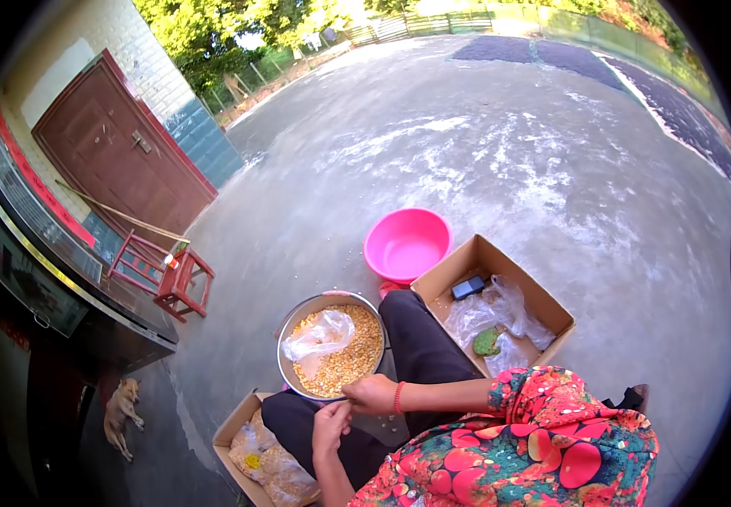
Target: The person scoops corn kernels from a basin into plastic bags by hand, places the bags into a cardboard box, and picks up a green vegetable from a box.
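Note:
My left hand (330,427) is closed in a pinch just below the rim of a round metal basin (280,359). My right hand (372,394), with a red bracelet at the wrist, is also closed, its fingertips meeting those of my left. Whatever lies between the fingers is too small or hidden to make out. Yellow corn kernels (350,365) fill much of the basin, and a clear plastic bag (321,335) rests on top of them. The basin stands in front of my dark-trousered legs (423,334).
A pink basin (407,241) sits ahead. At right, a cardboard box (558,321) holds plastic bags, a dark blue device (467,287) and something green. Another box (228,431) with bagged corn is at left. A dog (120,416) lies near a red wooden chair (181,287).

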The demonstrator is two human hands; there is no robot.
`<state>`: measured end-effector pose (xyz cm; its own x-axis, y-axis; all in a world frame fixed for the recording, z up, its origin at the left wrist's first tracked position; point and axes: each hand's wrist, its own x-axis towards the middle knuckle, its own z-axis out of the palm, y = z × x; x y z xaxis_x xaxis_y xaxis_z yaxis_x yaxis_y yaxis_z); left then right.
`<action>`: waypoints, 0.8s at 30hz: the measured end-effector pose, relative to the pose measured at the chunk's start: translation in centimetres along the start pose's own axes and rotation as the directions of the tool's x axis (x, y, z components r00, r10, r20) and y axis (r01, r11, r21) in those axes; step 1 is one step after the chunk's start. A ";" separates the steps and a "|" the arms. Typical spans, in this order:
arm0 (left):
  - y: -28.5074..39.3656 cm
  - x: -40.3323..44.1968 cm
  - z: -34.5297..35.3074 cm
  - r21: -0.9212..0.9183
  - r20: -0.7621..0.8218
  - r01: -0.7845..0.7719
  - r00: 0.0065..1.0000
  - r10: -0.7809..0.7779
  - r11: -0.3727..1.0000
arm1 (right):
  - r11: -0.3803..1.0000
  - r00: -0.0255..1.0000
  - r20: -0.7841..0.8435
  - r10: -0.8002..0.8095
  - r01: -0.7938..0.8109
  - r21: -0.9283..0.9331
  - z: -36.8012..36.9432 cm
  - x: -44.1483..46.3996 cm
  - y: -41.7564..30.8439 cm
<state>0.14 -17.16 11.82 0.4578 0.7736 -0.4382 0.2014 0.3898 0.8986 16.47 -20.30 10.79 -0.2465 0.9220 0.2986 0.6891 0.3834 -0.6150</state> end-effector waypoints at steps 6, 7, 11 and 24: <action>-7.0 4.3 1.9 0.070 0.048 0.150 0.987 -0.153 0.986 | 0.941 0.932 0.248 0.263 -0.192 -0.277 3.3 -3.6 3.6; -7.5 4.1 1.7 0.054 0.036 0.213 0.976 -0.215 0.976 | 0.939 0.912 0.291 0.290 -0.212 -0.273 3.9 -3.8 3.6; -9.5 4.1 0.4 0.040 -0.018 0.273 0.962 -0.272 0.961 | 0.947 0.896 0.340 0.285 -0.210 -0.242 6.9 -4.1 3.5; -10.5 5.1 0.7 0.105 0.092 0.367 0.922 -0.376 0.924 | 0.926 0.861 0.417 0.290 -0.143 -0.350 8.1 -4.1 3.7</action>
<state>0.99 -17.67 0.15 0.4258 0.5209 -0.7398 0.4448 0.5915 0.6725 14.47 -22.23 1.37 -0.2968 0.9278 -0.2260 0.9114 0.2047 -0.3569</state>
